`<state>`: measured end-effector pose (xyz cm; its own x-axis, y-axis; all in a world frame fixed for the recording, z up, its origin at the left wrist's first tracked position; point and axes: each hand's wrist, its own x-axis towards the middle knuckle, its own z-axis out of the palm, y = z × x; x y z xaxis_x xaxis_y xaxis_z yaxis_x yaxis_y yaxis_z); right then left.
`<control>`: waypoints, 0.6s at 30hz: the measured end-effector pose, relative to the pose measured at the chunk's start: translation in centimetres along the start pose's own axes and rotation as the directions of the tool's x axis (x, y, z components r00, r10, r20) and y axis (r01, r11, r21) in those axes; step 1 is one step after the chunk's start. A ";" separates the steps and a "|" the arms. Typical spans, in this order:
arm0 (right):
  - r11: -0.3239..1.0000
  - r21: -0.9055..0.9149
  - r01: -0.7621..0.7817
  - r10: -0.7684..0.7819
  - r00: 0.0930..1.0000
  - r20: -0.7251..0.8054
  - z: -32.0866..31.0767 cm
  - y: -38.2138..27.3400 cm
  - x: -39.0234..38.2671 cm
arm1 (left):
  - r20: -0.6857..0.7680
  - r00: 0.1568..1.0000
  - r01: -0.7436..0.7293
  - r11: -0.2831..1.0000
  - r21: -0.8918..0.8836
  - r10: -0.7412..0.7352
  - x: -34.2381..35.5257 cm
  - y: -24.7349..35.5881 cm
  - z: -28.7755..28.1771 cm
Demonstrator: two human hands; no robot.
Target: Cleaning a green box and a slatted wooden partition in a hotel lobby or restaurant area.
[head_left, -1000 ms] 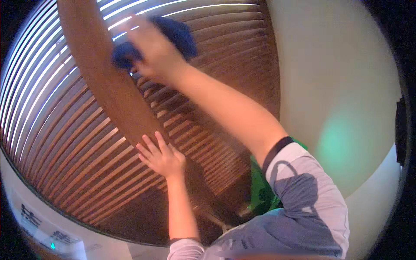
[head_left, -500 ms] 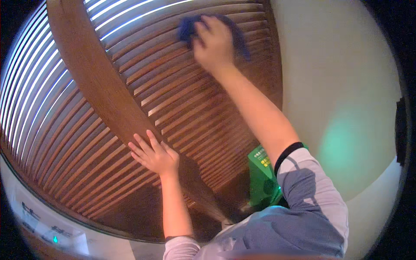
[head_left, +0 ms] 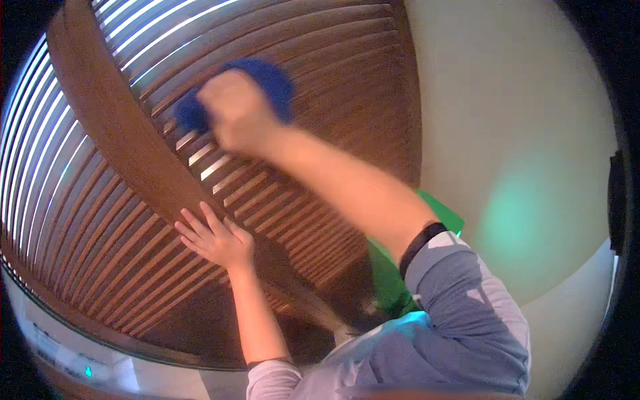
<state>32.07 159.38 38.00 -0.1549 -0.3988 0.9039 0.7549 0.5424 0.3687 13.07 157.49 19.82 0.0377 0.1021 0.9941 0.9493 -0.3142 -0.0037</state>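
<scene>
My right hand (head_left: 237,113), blurred by motion, is closed on a dark blue cloth (head_left: 273,83) and presses it against the slats of a brown louvered door (head_left: 333,100). Bunched cloth shows on both sides of the fist. Lower down, my left hand (head_left: 217,238) rests with fingers spread on the wide brown upright (head_left: 127,143) between two slatted panels. It holds nothing. Bright light comes through the gaps between slats at the upper left.
A pale wall (head_left: 507,100) adjoins the slatted panel on the right. Behind my right arm is a green bag or apron-like item (head_left: 390,280), partly hidden. A dark object (head_left: 617,203) sits at the far right rim. Pale floor shows at the lower left.
My right hand has swept the blue cloth left and somewhat down across the slats, toward the upright. My left hand stays on the upright; the whole view has shifted slightly.
</scene>
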 end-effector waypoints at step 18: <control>0.999 0.012 0.042 -0.044 0.980 0.196 0.1 -5.5 -2.2 | -0.100 0.991 -0.092 0.996 0.008 0.092 0.7 0.9 1.3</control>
<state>28.16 157.36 34.04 -0.3098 -0.2694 0.9118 0.7400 0.5338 0.4092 14.31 158.52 20.35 0.0936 -0.0222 0.9954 0.9444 -0.3146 -0.0958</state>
